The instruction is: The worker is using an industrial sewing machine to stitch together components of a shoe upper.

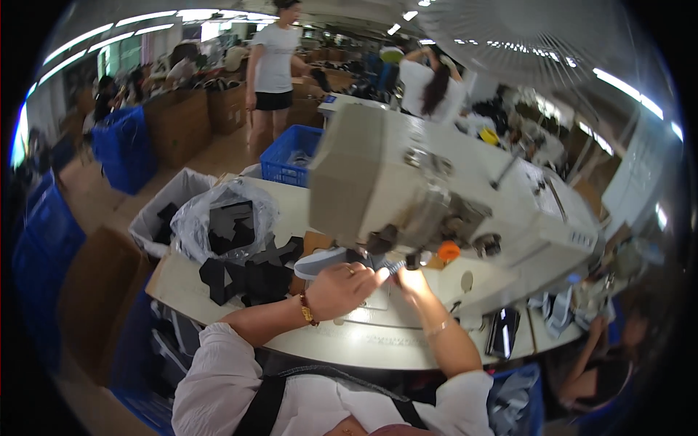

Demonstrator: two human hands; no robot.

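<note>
A white sewing machine (429, 174) stands before me, its needle area low over the worktable. Under it lies a curved grey fabric piece (320, 261), which looks like part of a shoe upper. My left hand (345, 289), with a ring and a beaded bracelet at the wrist, has its fingers closed on this piece beside the needle area. Close by on the right, my right hand (413, 283) pinches the piece's dark edge (396, 267). The machine head partly hides its fingertips.
Black fabric cutouts (251, 280) lie left of my hands, near a plastic-lined container (233, 225) of dark pieces. A phone (502, 333) rests at the table's right. Beyond are a blue crate (287, 156), a standing person (273, 65) and a fan (523, 43).
</note>
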